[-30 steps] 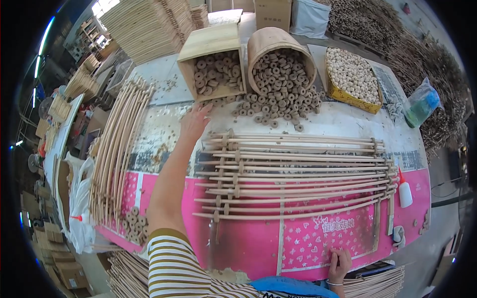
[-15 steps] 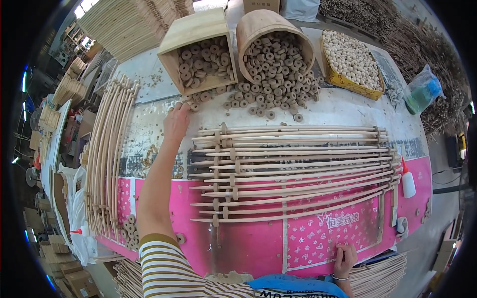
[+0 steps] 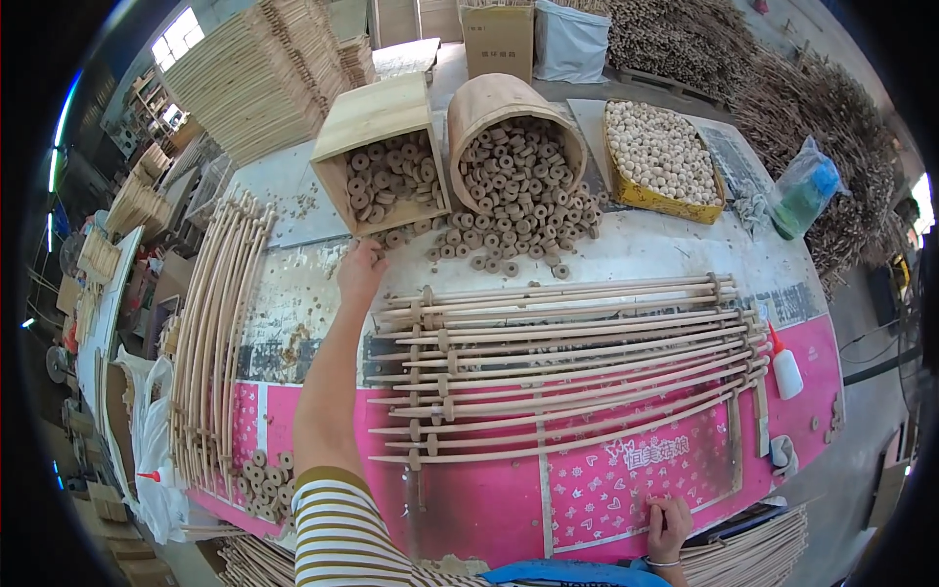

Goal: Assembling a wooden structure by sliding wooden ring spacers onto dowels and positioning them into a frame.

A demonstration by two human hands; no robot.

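My left hand (image 3: 360,272) reaches far across the table, its fingers pinched together at loose wooden rings (image 3: 395,238) below the mouth of a square wooden box (image 3: 386,112). What the fingertips hold, if anything, is hidden. Curled closed, my right hand (image 3: 669,528) rests by the near right edge on the pink table cover (image 3: 606,494); its palm is out of sight. Between the hands lie several long thin wooden sticks (image 3: 587,364), side by side across two supports. Small wooden rings (image 3: 415,430) sit on them near their pointed left ends, and more toward the right ends.
A round wooden tub (image 3: 509,93) spills rings onto the table. Beyond it stands a yellow tray (image 3: 675,203) of pale wooden balls. A red-tipped white glue bottle (image 3: 785,364) is at the right. More sticks (image 3: 220,333) and a small ring pile (image 3: 264,484) lie at the left.
The view has tilted up, so the table sits lower in the picture. My left hand has shifted slightly right toward the loose rings. My right hand stays at the near edge.
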